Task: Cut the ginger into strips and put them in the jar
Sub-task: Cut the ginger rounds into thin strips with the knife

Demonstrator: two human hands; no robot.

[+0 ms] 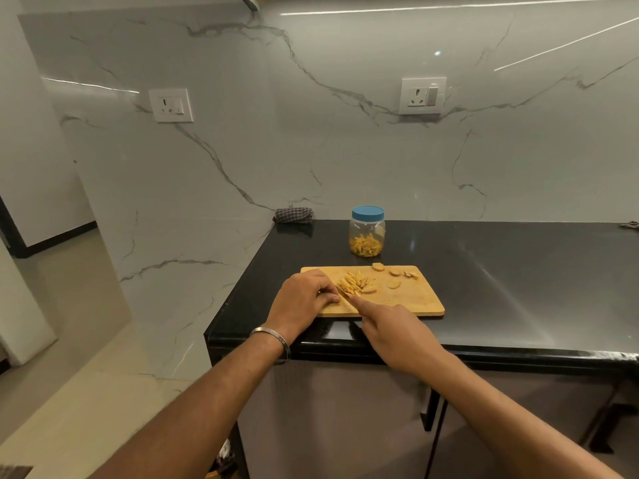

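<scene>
A wooden cutting board (408, 299) lies on the black counter. On it sits a pile of cut ginger strips (356, 283), and several uncut ginger slices (393, 283) lie toward its far right. My left hand (304, 299) rests on the board's left part, fingers curled down beside the strips; whether it pins a slice is hidden. My right hand (394, 326) grips a knife (345, 294), forefinger along its back, blade at the pile's near-left edge. Behind the board stands a clear jar (367, 233) with a blue lid on, holding ginger strips.
The black counter (501, 278) stretches right and ends at a left edge near the board. A folded checked cloth (294, 215) lies at the back left against the marble wall. Two wall sockets (422, 95) sit above. Floor lies to the left.
</scene>
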